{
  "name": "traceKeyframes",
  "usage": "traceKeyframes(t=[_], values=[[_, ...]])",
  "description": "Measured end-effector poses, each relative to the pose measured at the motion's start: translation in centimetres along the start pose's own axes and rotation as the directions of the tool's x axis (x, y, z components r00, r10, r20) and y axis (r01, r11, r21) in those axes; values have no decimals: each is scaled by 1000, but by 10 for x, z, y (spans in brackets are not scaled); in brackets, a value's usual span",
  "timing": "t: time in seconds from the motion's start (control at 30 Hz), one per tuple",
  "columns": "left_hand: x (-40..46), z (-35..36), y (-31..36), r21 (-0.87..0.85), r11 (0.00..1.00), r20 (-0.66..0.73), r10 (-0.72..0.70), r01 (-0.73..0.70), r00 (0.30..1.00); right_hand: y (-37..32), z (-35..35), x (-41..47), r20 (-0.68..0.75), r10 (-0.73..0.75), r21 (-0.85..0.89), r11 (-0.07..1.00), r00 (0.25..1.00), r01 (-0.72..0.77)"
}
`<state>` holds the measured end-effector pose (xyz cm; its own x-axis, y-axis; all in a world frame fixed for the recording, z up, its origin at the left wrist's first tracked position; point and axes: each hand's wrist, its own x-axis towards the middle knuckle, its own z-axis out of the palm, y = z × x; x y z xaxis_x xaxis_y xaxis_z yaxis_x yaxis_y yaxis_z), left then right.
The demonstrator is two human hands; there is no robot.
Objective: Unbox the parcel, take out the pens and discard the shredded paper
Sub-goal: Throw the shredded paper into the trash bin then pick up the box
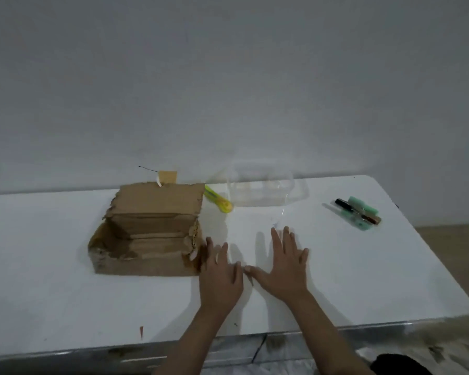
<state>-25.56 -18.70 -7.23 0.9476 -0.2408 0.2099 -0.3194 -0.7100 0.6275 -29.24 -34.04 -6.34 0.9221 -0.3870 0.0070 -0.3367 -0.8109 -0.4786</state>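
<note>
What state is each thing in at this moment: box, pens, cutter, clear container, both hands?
Cardboard box: open, flap up, looks empty inside.
Pens: out of the box, lying together on the table's right side.
Yellow-green cutter: lying behind the box, untouched.
Clear plastic container: on the table; contents too faint to tell.
Left hand: flat, fingers spread, holding nothing.
Right hand: flat, fingers spread, holding nothing.

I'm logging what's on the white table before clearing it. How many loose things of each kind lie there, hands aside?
Open brown cardboard box: 1
Yellow-green utility knife: 1
Clear plastic container: 1
Pens in a small pile: blurred, at least 2, one black, one green
Total: at least 5
</note>
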Motion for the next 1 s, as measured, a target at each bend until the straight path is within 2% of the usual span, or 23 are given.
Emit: traceKeyframes(t=[0.13, 0.27, 0.37, 0.43, 0.5, 0.57, 0.63, 0.8, 0.9, 1.0], values=[[3, 7, 3, 177, 984, 22, -39, 35, 999, 7, -8, 33, 65, -108, -74, 991, 992, 113], [2, 9, 0, 184, 982, -15, -30, 32, 999, 10, -11, 54, 140, -243, -78, 964, 960, 256], [-2, 7, 5, 208, 978, -75, 35, -18, 997, 15, -7, 51, 139, -412, 89, 911, 900, 403], [-3, 5, 7, 242, 970, -103, 2, 23, 995, 19, -3, 46, 95, -481, 236, 862, 872, 450], [-2, 5, 7, 294, 950, -122, -72, 105, 990, 23, -5, 44, 37, -489, 349, 824, 872, 447], [-2, 8, 8, 330, 930, -125, -124, 159, 984, 27, -8, 47, 0, -472, 389, 812, 882, 435], [-2, 9, 11, 337, 924, -106, -155, 182, 982, 32, -11, 53, -14, -470, 361, 821, 882, 443], [-8, 8, 12, 279, 945, -117, -142, 169, 983, 40, -18, 70, 61, -438, 205, 885, 897, 418], [-12, 6, 16, 233, 968, -153, -58, 93, 987, 40, -16, 81, 48, -372, 94, 926, 927, 367], [-14, 6, 15, 281, 957, -209, -15, 74, 978, 39, -13, 84, 129, -382, 20, 924, 915, 382]])
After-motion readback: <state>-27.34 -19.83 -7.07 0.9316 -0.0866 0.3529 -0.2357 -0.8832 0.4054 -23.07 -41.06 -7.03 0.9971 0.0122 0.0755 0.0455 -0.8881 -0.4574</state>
